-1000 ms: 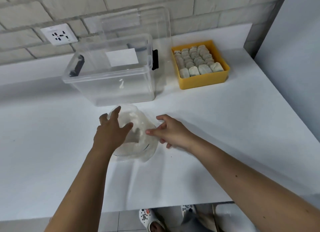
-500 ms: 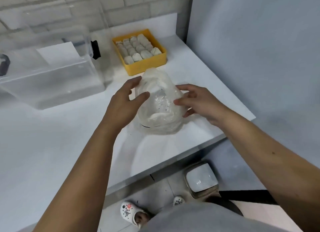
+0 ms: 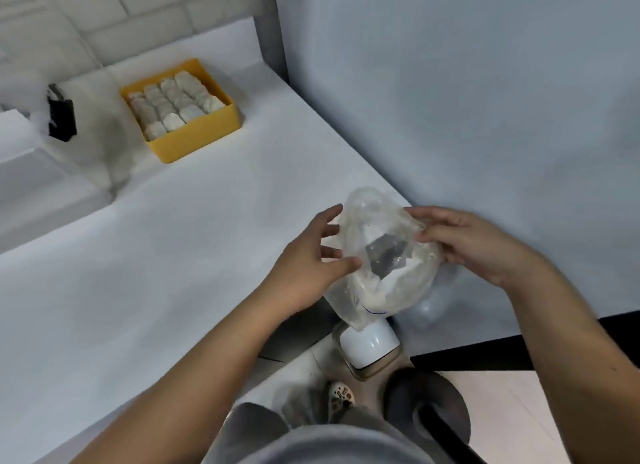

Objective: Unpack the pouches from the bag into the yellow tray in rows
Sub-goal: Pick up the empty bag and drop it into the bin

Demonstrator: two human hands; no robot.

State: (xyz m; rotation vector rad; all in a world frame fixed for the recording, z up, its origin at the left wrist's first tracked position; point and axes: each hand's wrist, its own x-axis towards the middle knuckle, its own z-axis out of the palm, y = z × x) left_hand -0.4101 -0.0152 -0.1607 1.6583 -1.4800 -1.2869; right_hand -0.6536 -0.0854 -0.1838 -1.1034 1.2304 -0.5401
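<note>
Away at ten o'clock, the yellow tray point(image 3: 194, 141) holds pouches point(image 3: 173, 106) in rows. Nearer, my left hand point(image 3: 308, 259) clasps the clear plastic bag point(image 3: 381, 255) at its nine o'clock side, and my right hand point(image 3: 474, 245) pinches its three o'clock edge.

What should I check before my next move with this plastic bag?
1. Grip on the bag: ok, the left hand and right hand both hold it.
2. Bag emptied: cannot tell, something white is bunched low inside.
3. Pouches in rows: ok, they sit in neat rows in the yellow tray.
4. Spare room in the tray: not ok, it looks full.
5. Bag over the table: not ok, it hangs past the edge above a white bin.
</note>
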